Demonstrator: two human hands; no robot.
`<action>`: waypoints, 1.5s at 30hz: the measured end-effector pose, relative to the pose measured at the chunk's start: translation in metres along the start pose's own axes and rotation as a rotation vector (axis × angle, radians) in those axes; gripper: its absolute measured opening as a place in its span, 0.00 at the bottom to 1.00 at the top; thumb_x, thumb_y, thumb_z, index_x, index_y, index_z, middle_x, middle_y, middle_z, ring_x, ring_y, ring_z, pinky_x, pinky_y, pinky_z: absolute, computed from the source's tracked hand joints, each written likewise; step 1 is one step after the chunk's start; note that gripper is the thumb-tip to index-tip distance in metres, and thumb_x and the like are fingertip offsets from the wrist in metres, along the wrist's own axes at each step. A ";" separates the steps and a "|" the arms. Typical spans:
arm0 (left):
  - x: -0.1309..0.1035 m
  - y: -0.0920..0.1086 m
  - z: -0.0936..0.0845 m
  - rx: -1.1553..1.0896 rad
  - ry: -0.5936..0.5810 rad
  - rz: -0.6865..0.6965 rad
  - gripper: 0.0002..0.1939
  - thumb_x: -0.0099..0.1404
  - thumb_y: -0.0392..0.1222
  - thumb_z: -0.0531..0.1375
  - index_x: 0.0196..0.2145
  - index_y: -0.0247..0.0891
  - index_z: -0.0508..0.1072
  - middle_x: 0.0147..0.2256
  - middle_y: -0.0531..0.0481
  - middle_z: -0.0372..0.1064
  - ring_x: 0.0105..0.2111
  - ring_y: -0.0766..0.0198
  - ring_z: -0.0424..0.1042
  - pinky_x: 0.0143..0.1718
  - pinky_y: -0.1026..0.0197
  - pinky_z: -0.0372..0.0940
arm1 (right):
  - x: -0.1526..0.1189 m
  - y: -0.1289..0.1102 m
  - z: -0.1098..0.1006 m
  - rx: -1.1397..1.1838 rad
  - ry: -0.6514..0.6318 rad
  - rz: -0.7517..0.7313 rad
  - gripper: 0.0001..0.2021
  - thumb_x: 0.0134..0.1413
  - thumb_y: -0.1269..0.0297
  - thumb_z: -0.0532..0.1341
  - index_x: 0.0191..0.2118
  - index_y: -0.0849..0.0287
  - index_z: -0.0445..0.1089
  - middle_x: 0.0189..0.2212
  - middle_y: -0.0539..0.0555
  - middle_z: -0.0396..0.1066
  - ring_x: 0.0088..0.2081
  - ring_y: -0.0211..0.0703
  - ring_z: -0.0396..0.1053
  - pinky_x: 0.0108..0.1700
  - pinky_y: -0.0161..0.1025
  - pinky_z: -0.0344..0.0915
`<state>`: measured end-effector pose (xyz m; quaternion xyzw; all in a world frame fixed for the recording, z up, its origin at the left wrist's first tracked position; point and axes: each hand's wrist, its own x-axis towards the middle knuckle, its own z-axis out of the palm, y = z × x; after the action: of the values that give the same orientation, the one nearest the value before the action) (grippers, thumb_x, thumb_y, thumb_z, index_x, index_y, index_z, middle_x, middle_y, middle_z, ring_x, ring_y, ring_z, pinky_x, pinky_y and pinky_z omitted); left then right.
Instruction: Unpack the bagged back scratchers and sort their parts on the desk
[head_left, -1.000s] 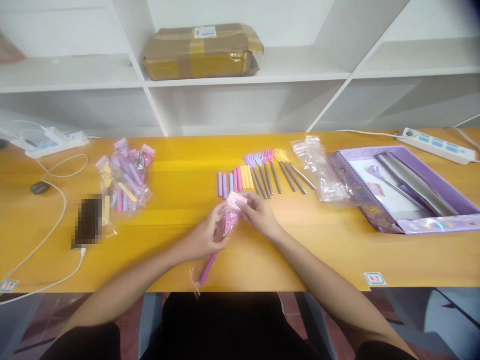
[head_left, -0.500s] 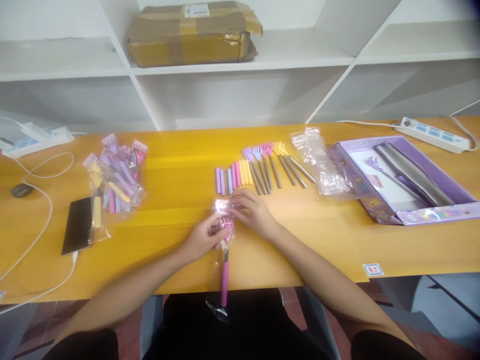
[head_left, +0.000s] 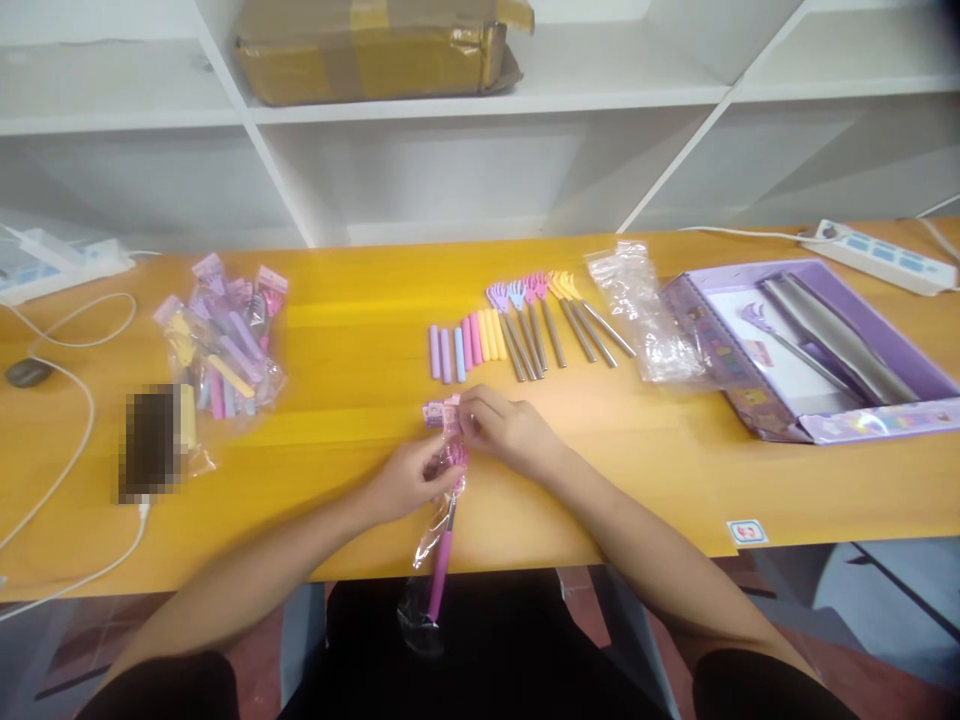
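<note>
head view: left hand (head_left: 409, 480) grips clear bag (head_left: 426, 543) containing pink-handled rod (head_left: 440, 578)

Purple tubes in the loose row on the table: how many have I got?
2: the first purple tube at the left end, and the second purple tube between it and the blue tube. None there looks hidden.

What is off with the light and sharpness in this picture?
Head view: a pale sheen on the table; glints on the held bag and loose bags. Head view: shaded shelf recesses; top right corner darkened. Head view: slight overall softness, label print unreadable; blocky pixels hide the phone.
</note>
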<state>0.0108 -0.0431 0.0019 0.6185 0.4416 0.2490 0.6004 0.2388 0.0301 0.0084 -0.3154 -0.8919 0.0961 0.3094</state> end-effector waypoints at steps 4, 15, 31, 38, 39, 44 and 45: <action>-0.001 0.003 -0.002 -0.043 -0.064 -0.015 0.24 0.76 0.52 0.62 0.63 0.39 0.71 0.26 0.60 0.58 0.24 0.69 0.59 0.26 0.66 0.56 | -0.001 0.013 -0.004 0.049 0.099 0.139 0.03 0.68 0.69 0.60 0.41 0.54 0.67 0.34 0.53 0.75 0.31 0.41 0.73 0.29 0.36 0.65; -0.001 0.011 -0.004 -0.234 -0.068 -0.019 0.26 0.72 0.54 0.66 0.62 0.40 0.73 0.34 0.53 0.65 0.31 0.65 0.63 0.34 0.62 0.66 | 0.012 0.023 -0.032 0.537 -0.057 0.024 0.15 0.78 0.68 0.52 0.49 0.52 0.77 0.43 0.56 0.73 0.42 0.45 0.74 0.46 0.47 0.76; -0.006 0.001 -0.001 -0.198 -0.080 -0.013 0.25 0.74 0.54 0.65 0.62 0.40 0.71 0.32 0.55 0.63 0.28 0.66 0.63 0.32 0.62 0.63 | 0.012 0.014 -0.045 0.528 -0.048 0.079 0.21 0.59 0.49 0.76 0.50 0.50 0.71 0.55 0.59 0.68 0.60 0.57 0.70 0.64 0.58 0.71; -0.005 0.002 -0.001 -0.240 -0.089 -0.020 0.22 0.76 0.55 0.63 0.58 0.38 0.71 0.34 0.54 0.63 0.30 0.67 0.63 0.34 0.63 0.63 | 0.009 0.013 -0.022 0.369 0.063 -0.048 0.14 0.70 0.72 0.63 0.55 0.49 0.66 0.53 0.58 0.69 0.57 0.53 0.72 0.58 0.58 0.75; -0.005 0.003 -0.001 -0.256 -0.094 -0.021 0.22 0.75 0.55 0.63 0.57 0.38 0.71 0.35 0.54 0.63 0.31 0.66 0.64 0.34 0.62 0.63 | 0.009 0.015 -0.022 0.365 0.080 -0.054 0.13 0.71 0.75 0.60 0.52 0.49 0.68 0.52 0.58 0.69 0.56 0.52 0.72 0.57 0.56 0.75; -0.004 0.003 0.000 -0.263 -0.098 -0.012 0.24 0.76 0.55 0.63 0.61 0.38 0.70 0.35 0.54 0.64 0.31 0.66 0.66 0.35 0.61 0.64 | 0.011 0.016 -0.031 0.454 -0.004 0.016 0.09 0.71 0.73 0.60 0.47 0.51 0.74 0.54 0.59 0.68 0.60 0.53 0.71 0.61 0.57 0.73; -0.004 0.003 0.000 -0.255 -0.098 -0.009 0.24 0.76 0.55 0.63 0.62 0.38 0.70 0.34 0.54 0.63 0.31 0.66 0.65 0.35 0.61 0.64 | 0.012 0.015 -0.032 0.489 -0.035 0.041 0.07 0.71 0.70 0.62 0.47 0.51 0.74 0.54 0.58 0.69 0.60 0.54 0.71 0.63 0.58 0.72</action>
<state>0.0094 -0.0462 0.0057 0.5467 0.3793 0.2697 0.6961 0.2584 0.0485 0.0341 -0.2475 -0.8407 0.3208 0.3592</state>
